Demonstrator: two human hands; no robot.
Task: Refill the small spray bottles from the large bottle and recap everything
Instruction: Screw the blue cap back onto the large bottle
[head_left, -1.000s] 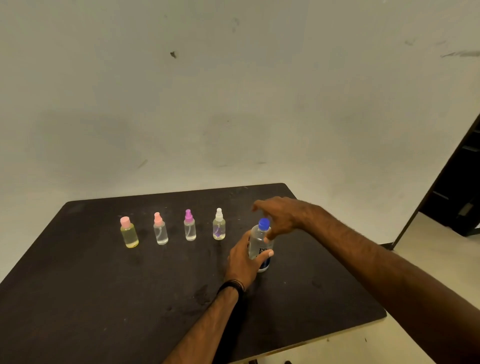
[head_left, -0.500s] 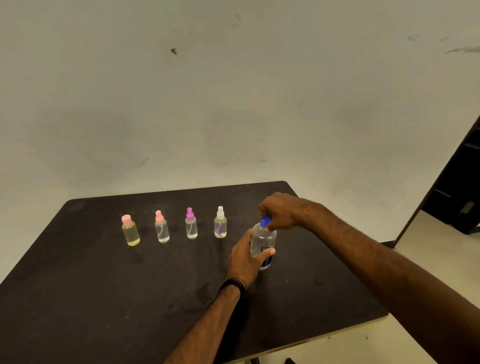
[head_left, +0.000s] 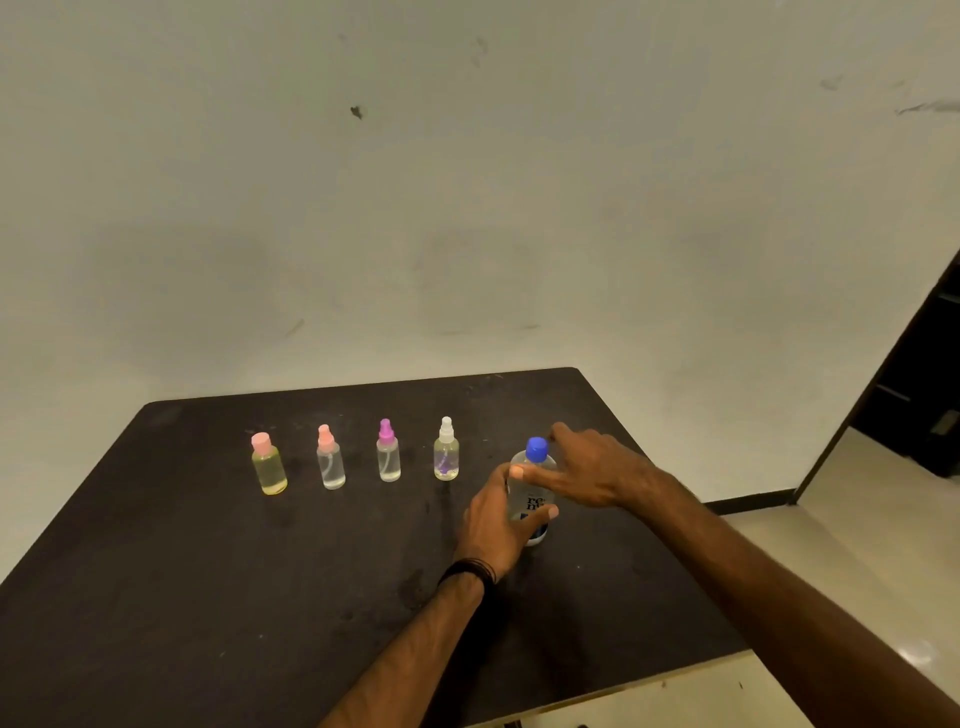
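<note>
Head view – L hand (head_left: 498, 525) holds big bottle (head_left: 531, 499) upright on dark table (head_left: 208, 597), R hand (head_left: 592, 475) fingers spread wide by blue cap (head_left: 537, 449), four small spray bottles (head_left: 388, 451) in a row w/ caps on.

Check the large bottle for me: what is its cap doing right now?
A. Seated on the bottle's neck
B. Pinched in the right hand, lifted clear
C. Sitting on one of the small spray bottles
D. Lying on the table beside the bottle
A: the blue cap sits on the neck of the large bottle, which the left hand grips round its body; the right hand is beside the cap, fingers spread.
</note>
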